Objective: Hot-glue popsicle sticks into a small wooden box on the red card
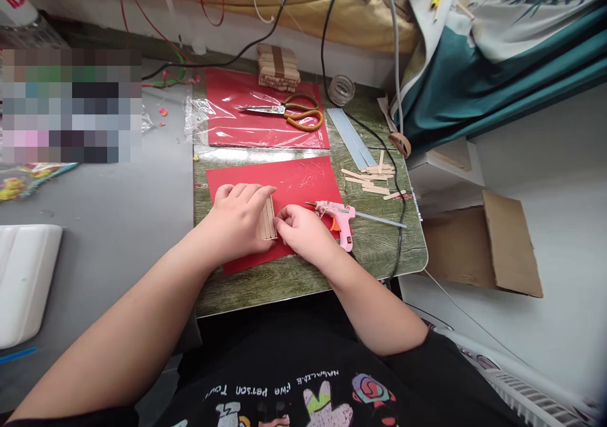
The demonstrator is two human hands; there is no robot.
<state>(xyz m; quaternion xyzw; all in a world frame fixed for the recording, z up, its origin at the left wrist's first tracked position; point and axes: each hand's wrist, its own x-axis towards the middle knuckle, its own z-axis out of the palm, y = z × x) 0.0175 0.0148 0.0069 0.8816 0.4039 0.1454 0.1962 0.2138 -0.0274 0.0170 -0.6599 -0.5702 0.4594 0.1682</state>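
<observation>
My left hand (241, 215) is wrapped round a small panel of wooden craft sticks (268, 219), laid side by side, above a red sheet (303, 183). The fingers of my right hand (298, 228) are pinched at the panel's right edge; whatever is between the fingertips is hidden. Just right of that hand, a pink hot glue gun (339, 215) lies on its side, a clear glue stick poking out of its back. Thin strands of dried glue (308, 174) mark the red sheet.
Scissors (289, 111) rest on a plastic-wrapped red pack (227, 126), below a bundle of craft sticks (278, 66). Glue sticks (351, 136), loose wooden sticks (374, 177) and a glass jar (341, 90) lie to the right. A black cable (379, 137) crosses the table.
</observation>
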